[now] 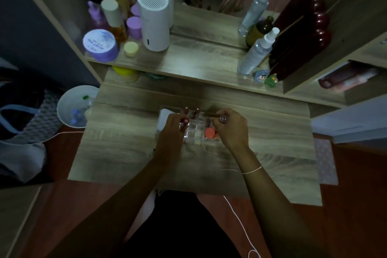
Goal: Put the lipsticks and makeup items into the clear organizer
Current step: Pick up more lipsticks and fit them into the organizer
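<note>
Over the clear organizer (191, 132) on the worktop (125, 148), the left hand (170, 130) pinches a red-capped lipstick (184, 120) while the right hand (231, 128) grips a slim makeup stick (211, 114).

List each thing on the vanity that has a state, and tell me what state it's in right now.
clear organizer: on the desk, partly filled
coral sponge: inside the organizer, right side
left hand: grip closed on a small red-tipped item
right hand: grip closed on a small clear-capped item
white cylinder: upright on the shelf
spray bottle: upright, capped
purple jar: lid on
</note>
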{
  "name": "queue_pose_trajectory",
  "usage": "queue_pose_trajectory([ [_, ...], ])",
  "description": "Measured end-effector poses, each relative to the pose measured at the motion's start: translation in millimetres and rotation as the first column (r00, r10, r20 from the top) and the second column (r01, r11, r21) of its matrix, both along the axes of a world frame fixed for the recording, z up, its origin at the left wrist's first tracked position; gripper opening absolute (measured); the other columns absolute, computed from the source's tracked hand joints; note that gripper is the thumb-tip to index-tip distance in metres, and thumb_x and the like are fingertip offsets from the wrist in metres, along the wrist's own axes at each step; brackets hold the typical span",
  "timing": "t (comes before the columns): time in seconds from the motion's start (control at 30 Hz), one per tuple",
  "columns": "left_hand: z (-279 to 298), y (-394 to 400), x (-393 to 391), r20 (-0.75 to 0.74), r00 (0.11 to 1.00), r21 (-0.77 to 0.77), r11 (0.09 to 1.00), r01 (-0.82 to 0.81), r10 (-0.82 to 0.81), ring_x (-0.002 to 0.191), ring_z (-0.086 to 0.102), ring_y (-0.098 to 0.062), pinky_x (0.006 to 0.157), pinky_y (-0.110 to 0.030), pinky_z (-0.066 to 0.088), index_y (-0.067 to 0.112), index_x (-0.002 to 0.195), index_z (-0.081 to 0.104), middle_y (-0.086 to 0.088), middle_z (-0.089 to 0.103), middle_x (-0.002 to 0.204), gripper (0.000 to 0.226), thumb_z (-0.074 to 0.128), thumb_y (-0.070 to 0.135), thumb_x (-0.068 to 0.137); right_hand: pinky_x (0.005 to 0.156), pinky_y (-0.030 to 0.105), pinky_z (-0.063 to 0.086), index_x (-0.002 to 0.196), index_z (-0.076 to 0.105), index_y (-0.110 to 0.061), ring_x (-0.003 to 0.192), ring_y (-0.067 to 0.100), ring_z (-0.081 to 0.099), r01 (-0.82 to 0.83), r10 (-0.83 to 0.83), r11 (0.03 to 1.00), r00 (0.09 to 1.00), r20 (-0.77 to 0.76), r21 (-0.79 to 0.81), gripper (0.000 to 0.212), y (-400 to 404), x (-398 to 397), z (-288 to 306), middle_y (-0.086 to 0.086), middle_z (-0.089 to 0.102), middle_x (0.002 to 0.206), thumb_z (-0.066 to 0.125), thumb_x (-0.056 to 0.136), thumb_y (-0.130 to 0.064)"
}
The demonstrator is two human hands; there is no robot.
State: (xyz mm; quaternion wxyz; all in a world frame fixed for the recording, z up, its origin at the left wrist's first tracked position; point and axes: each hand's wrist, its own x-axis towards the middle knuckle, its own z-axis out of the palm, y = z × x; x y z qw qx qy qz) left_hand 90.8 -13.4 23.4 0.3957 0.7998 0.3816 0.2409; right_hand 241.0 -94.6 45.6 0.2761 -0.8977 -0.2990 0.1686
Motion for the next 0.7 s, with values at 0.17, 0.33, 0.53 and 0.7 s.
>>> queue_pose_trajectory([
  [0.17, -8, 4, 1, -0.041, 0.999, -0.026, 1.000, -0.002, 0.001, 0.091, 0.058, -0.024, 0.073, -0.020, 0.042, -0.004, 0.106, 0.059, -0.020, 0.061, 0.106, 0.017, 0.057, -0.001, 0.089, 0.079, 0.033, 0.051, 0.098, 0.071, -0.017, 0.091, 0.024, 0.067, -0.109, 0.115, 0.992, 0.990, 0.080, -0.069, 0.021, 11, -6, -5, 0.007, 0.073, 0.100, 0.073, 0.077, -0.018],
  [0.33, -9, 9, 7, -0.001, 1.000, 0.006, 1.000, -0.024, 0.024, 0.084, 0.052, -0.013, 0.072, -0.017, 0.042, -0.001, 0.102, 0.060, -0.016, 0.061, 0.098, 0.014, 0.060, -0.001, 0.088, 0.084, 0.040, 0.055, 0.101, 0.070, -0.016, 0.096, 0.026, 0.067, -0.152, 0.162, 0.980, 0.984, 0.071, -0.125, 0.023, 20, -7, -8, 0.008, 0.073, 0.104, 0.075, 0.079, -0.020],
  [0.53, -18, 14, 10, -0.057, 0.998, -0.057, 0.998, -0.018, 0.015, 0.090, 0.058, -0.019, 0.075, -0.018, 0.043, -0.002, 0.106, 0.060, -0.017, 0.062, 0.103, 0.017, 0.058, 0.001, 0.089, 0.083, 0.043, 0.055, 0.099, 0.071, -0.016, 0.096, 0.030, 0.068, -0.151, 0.161, 0.975, 0.986, 0.051, -0.164, 0.022, 31, -2, -10, 0.010, 0.074, 0.102, 0.074, 0.077, -0.020],
  [0.7, -28, 13, 10, -0.126, 0.991, -0.189, 0.980, -0.060, 0.036, 0.099, 0.059, -0.025, 0.080, -0.017, 0.040, -0.002, 0.112, 0.056, -0.019, 0.061, 0.112, 0.020, 0.050, 0.005, 0.094, 0.080, 0.045, 0.056, 0.098, 0.070, -0.016, 0.093, 0.033, 0.068, -0.141, 0.147, 0.980, 0.989, 0.034, -0.139, 0.023, 33, 0, -10, 0.012, 0.074, 0.098, 0.075, 0.075, -0.020],
])
